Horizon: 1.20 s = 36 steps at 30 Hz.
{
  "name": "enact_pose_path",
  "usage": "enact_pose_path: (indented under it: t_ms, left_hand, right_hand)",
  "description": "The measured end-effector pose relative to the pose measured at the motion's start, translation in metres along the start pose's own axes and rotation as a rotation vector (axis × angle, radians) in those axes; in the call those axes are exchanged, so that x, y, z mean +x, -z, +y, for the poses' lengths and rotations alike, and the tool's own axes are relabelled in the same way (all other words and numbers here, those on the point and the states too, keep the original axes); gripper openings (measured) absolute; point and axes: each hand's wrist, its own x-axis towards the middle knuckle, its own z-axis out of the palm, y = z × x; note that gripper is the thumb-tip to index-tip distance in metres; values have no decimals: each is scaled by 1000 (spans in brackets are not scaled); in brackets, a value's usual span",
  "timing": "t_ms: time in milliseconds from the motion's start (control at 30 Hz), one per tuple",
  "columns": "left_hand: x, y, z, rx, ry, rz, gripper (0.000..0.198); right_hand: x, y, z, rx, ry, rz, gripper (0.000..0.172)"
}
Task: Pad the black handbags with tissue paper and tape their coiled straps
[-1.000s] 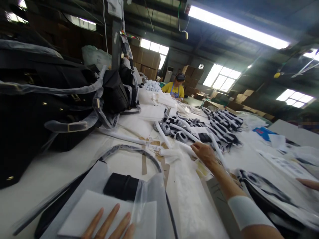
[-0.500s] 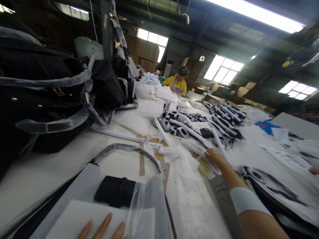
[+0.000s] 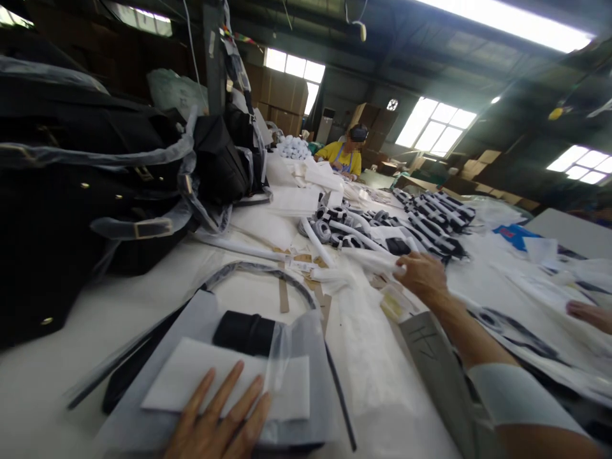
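My left hand (image 3: 222, 408) lies flat, fingers spread, on a folded white foam sheet (image 3: 176, 370). The sheet rests on a bag wrapped in pale tissue and clear film (image 3: 310, 357), with a small black pouch (image 3: 245, 333) above it. A handle in clear wrap (image 3: 255, 268) arches out beyond the bag's far side. Stretched out over the table, my right hand (image 3: 423, 275) has its fingers closed on the end of a white foam strip (image 3: 370, 258). Just below that hand are a clear packet with something yellowish (image 3: 393, 307) and a grey carton (image 3: 423, 344) with pen marks.
Black bags with wrapped straps (image 3: 138, 185) are piled at left. Rolled straps (image 3: 349, 226) and bundled black-and-white straps (image 3: 435, 220) cover the table's middle. Another person's hand (image 3: 590, 313) is at the right edge; a co-worker in yellow (image 3: 342, 156) sits at the far end.
My right hand has shifted slightly up and closed on the white foam strip. More of my left hand shows, still flat on the sheet. The view has tipped down a little.
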Motion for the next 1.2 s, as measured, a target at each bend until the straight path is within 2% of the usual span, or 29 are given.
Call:
enact_pose_path:
  t_ms: [100,133,167,233,300,400,467,533,600,733,800,867,1067,1200]
  left_hand:
    - [3,11,8,-73,71,-45,30]
    - [4,14,10,-87,86,-52,30]
    - [4,16,11,-96,94,-73,30]
    - [5,19,11,-99,87,-116,28]
    - [7,22,10,-95,60,-156,27]
    - [11,26,8,-85,-8,-187,25]
    - [15,28,5,-68,-67,-204,23]
    - [22,31,2,-44,-127,-236,21]
    - [32,35,-1,-21,-200,-301,20]
    - [59,42,-7,4,-384,-577,18]
    - [71,45,-10,6,-446,-718,17]
    - [81,47,-14,-14,-484,-805,17]
    - [97,54,-21,-99,-527,-951,17]
    - [94,59,-12,-87,-447,-947,14]
  right_hand:
    - [-46,42,5,149,-63,148,30]
    - [-68,51,5,259,-89,139,30]
    - [-95,55,4,472,-126,93,29]
    - [-161,53,-8,1028,-198,-126,29]
    - [-235,39,-34,1439,-325,-374,30]
    - [-326,13,-89,1727,-533,-725,38]
    - [-358,0,-125,1847,-644,-766,37]
    - [-366,-7,-154,1945,-706,-749,41]
    - [-360,-11,-177,2020,-736,-711,44]
    - [-340,-16,-206,2066,-797,-678,36]
    - [-334,-18,-213,2073,-819,-688,29]
    - [-331,-19,-217,2081,-824,-693,22]
    - [-328,-21,-222,2009,-818,-727,9]
    - [-327,-23,-227,1939,-789,-762,16]
